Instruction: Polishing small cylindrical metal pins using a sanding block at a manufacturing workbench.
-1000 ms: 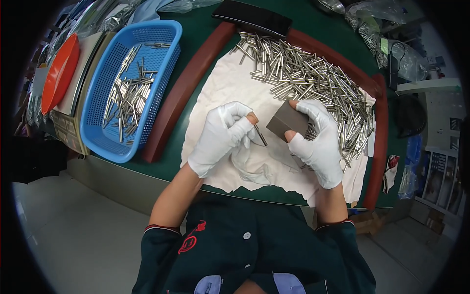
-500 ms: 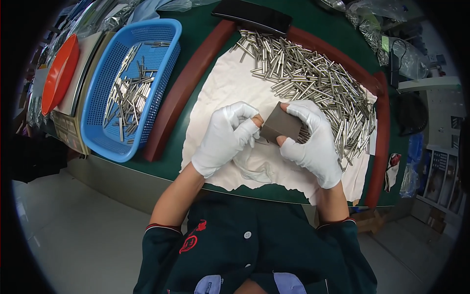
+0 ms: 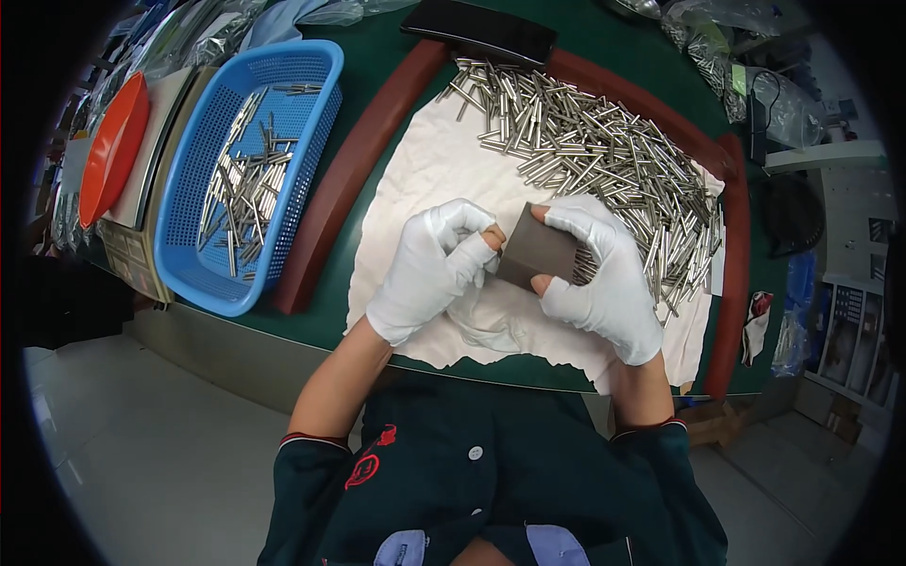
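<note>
- The left hand (image 3: 429,274), in a white glove, had closed up against the dark grey pad (image 3: 540,257); the thin metal pin seen a second earlier between its fingers no longer showed, likely pushed into the fold
- The right hand (image 3: 604,278) pinched that pad between thumb and fingers, over the white cloth (image 3: 425,170)
- That suggested a rubbing stroke was underway
- Loose pins (image 3: 604,156) lay heaped just beyond; more sat in the blue basket (image 3: 311,71)
</note>
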`<act>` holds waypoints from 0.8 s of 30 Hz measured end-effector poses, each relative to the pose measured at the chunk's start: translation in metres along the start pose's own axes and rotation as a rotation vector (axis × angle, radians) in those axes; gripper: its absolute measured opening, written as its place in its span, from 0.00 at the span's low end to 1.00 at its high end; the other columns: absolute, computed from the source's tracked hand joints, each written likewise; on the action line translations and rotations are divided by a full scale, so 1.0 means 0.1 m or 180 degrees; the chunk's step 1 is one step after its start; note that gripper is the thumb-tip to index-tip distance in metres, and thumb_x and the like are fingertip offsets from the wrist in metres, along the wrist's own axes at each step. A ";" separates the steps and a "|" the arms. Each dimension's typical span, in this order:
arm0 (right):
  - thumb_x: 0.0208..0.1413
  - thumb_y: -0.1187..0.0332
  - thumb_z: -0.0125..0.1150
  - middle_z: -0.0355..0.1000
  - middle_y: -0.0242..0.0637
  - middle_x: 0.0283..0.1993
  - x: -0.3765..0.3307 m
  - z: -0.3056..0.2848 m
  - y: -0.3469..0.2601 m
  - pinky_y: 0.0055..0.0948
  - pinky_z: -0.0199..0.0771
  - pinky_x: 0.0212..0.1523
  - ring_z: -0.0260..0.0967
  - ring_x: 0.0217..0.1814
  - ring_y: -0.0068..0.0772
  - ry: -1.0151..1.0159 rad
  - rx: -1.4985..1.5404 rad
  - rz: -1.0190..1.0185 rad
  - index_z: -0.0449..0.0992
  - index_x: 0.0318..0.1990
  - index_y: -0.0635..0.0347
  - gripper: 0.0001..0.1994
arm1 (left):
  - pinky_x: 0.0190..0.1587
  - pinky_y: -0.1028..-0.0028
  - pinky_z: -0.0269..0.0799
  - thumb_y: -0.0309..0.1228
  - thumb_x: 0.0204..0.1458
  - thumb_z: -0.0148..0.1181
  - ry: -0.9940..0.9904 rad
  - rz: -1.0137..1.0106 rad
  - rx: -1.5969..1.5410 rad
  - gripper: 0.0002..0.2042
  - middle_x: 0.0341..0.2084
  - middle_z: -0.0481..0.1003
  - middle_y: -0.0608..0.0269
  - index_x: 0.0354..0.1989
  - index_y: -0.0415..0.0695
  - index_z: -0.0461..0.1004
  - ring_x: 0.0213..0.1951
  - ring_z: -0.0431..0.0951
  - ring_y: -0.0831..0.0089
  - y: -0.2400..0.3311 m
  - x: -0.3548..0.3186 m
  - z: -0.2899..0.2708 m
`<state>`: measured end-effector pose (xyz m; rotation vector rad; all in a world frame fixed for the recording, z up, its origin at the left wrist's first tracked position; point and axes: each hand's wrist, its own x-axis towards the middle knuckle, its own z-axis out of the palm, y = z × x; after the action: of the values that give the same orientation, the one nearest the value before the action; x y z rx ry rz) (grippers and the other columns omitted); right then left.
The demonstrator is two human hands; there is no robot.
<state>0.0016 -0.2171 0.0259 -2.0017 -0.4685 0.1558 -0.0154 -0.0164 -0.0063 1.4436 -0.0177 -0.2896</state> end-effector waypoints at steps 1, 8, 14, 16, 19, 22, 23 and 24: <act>0.30 0.69 0.69 0.71 0.43 0.46 0.00 0.00 0.01 0.33 0.68 0.52 0.68 0.49 0.40 -0.0056 0.0051 -0.0079 0.76 0.44 0.67 0.26 | 0.23 0.83 0.66 0.27 0.56 0.58 0.0005 0.0002 -0.0002 0.06 0.20 0.73 0.66 0.35 0.37 0.72 0.21 0.71 0.85 0.01 0.00 0.01; 0.30 0.69 0.69 0.71 0.44 0.45 -0.02 -0.02 0.00 0.33 0.68 0.52 0.68 0.49 0.41 -0.0082 0.0060 -0.0079 0.76 0.44 0.68 0.27 | 0.24 0.83 0.67 0.27 0.56 0.58 -0.0043 -0.0172 -0.0113 0.05 0.20 0.73 0.66 0.34 0.38 0.72 0.21 0.71 0.85 0.05 0.00 0.01; 0.31 0.70 0.68 0.72 0.44 0.45 -0.01 -0.02 -0.02 0.33 0.68 0.52 0.68 0.49 0.40 -0.0112 0.0091 -0.0047 0.75 0.44 0.69 0.26 | 0.24 0.83 0.67 0.26 0.56 0.57 -0.0067 -0.0093 -0.0284 0.05 0.20 0.73 0.66 0.34 0.37 0.71 0.20 0.71 0.84 0.02 -0.02 0.00; 0.31 0.70 0.68 0.71 0.43 0.45 0.00 -0.01 0.03 0.32 0.67 0.53 0.68 0.49 0.41 0.0335 -0.0313 0.0101 0.75 0.44 0.69 0.26 | 0.24 0.83 0.67 0.26 0.56 0.57 -0.0112 -0.0142 -0.0269 0.05 0.20 0.73 0.66 0.34 0.37 0.71 0.20 0.71 0.84 0.02 -0.02 -0.02; 0.34 0.69 0.67 0.69 0.44 0.46 0.01 -0.07 0.02 0.30 0.67 0.53 0.69 0.49 0.37 0.0824 -0.0082 0.0365 0.74 0.45 0.71 0.26 | 0.23 0.82 0.66 0.26 0.56 0.57 -0.0028 0.0074 -0.0524 0.04 0.20 0.73 0.65 0.34 0.38 0.72 0.19 0.70 0.83 0.00 0.02 -0.04; 0.35 0.69 0.67 0.68 0.43 0.47 0.01 -0.08 0.09 0.29 0.67 0.54 0.68 0.49 0.35 0.0958 -0.0107 0.0256 0.74 0.46 0.72 0.26 | 0.22 0.82 0.65 0.27 0.57 0.57 0.0091 -0.0142 -0.0910 0.05 0.19 0.73 0.65 0.34 0.38 0.72 0.18 0.70 0.82 0.00 0.03 -0.05; 0.35 0.69 0.67 0.68 0.42 0.47 0.01 -0.08 0.09 0.29 0.67 0.54 0.68 0.49 0.35 0.0969 -0.0024 0.0296 0.73 0.47 0.72 0.26 | 0.22 0.82 0.65 0.28 0.57 0.56 0.0121 -0.0208 -0.0976 0.05 0.19 0.73 0.65 0.34 0.38 0.72 0.18 0.69 0.82 0.01 0.04 -0.05; 0.35 0.69 0.67 0.68 0.42 0.47 0.01 -0.06 0.07 0.29 0.67 0.54 0.68 0.49 0.35 0.0973 -0.0024 0.0291 0.73 0.47 0.72 0.26 | 0.22 0.82 0.65 0.28 0.57 0.56 0.0151 -0.0274 -0.1043 0.06 0.19 0.73 0.65 0.34 0.38 0.72 0.18 0.69 0.83 0.01 0.05 -0.05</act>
<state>0.0059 -0.2249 0.0224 -2.0112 -0.1829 -0.0955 -0.0099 -0.0122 -0.0067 1.1266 0.1257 -0.3130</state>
